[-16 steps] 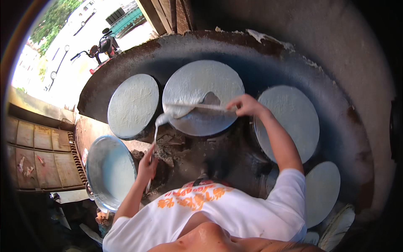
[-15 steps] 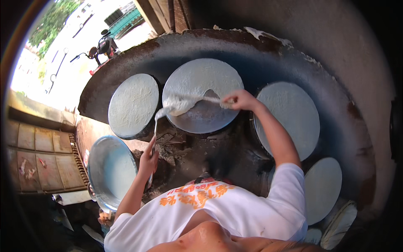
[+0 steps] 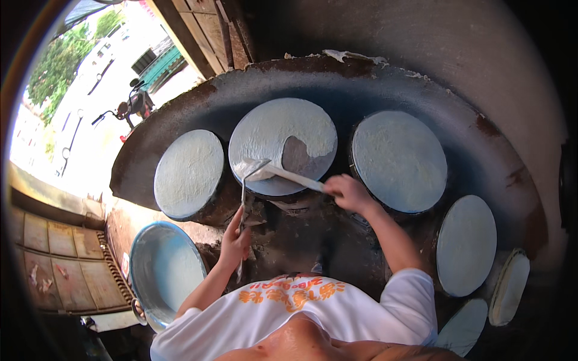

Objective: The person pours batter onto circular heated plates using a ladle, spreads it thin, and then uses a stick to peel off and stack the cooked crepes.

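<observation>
My left hand [image 3: 233, 243] is closed round the handle of a long metal ladle [image 3: 243, 195], whose head is over the near-left rim of the middle griddle [image 3: 325, 171]. My right hand [image 3: 349, 192], near that griddle's front right edge, grips a pale flat spreader [image 3: 301, 179]. The far end of the spreader meets the ladle's head, with wet white batter around them. White batter [image 3: 271, 123] coats most of the round plate, leaving a bare grey patch [image 3: 295, 155] right of centre. What lies inside the ladle's head is hard to make out.
A coated round griddle [image 3: 189, 174] stands to the left, another [image 3: 399, 162] to the right, with more discs [image 3: 466, 245] at the lower right. A blue-rimmed basin [image 3: 133, 265] with whitish liquid is by my left arm. A curved dark metal guard [image 3: 253, 75] stands behind.
My right hand has drawn the spreader nearer, from the griddle's middle to its front edge. The ladle has shifted right to meet it. The bare patch is smaller. The view has moved.
</observation>
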`<state>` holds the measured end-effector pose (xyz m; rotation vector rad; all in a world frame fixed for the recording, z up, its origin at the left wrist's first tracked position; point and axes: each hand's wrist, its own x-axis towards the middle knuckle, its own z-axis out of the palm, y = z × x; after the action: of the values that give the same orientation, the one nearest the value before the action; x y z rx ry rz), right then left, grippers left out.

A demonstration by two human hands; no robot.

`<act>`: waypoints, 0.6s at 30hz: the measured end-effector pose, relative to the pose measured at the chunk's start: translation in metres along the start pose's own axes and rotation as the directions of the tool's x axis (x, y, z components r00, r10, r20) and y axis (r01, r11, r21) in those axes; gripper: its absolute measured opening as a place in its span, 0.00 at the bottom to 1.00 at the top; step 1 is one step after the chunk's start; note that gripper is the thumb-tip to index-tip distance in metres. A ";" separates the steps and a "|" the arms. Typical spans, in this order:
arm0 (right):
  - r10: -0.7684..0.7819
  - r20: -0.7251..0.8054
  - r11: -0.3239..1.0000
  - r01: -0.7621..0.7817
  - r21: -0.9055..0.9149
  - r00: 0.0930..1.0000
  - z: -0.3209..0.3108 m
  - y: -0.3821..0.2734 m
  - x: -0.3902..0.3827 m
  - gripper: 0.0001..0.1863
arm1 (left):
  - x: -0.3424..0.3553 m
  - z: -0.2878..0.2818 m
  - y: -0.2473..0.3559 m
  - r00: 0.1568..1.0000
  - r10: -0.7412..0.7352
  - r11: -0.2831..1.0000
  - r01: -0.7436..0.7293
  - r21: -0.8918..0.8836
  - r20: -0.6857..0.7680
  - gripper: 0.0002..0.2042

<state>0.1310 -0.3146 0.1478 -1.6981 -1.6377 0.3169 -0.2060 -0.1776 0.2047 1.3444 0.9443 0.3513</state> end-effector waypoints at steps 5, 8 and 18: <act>0.549 -0.153 0.667 -0.321 0.672 0.822 0.128 -0.065 -0.012 0.15 | -0.008 -0.048 0.046 0.946 0.323 0.943 -0.324 0.071 0.026 0.28; 0.600 0.066 0.325 -0.318 0.891 0.797 0.237 -0.111 0.096 0.15 | -0.018 -0.060 0.064 0.895 0.446 0.890 -0.444 -0.109 0.002 0.28; 0.839 0.012 -0.029 0.023 0.999 0.543 0.309 -0.182 0.027 0.12 | -0.060 -0.135 0.050 0.886 0.463 0.839 -0.429 -0.335 0.024 0.34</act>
<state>-0.1993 -0.2022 0.0599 -0.9022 0.0820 0.8079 -0.3280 -0.1185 0.2814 1.2543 0.4467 0.7546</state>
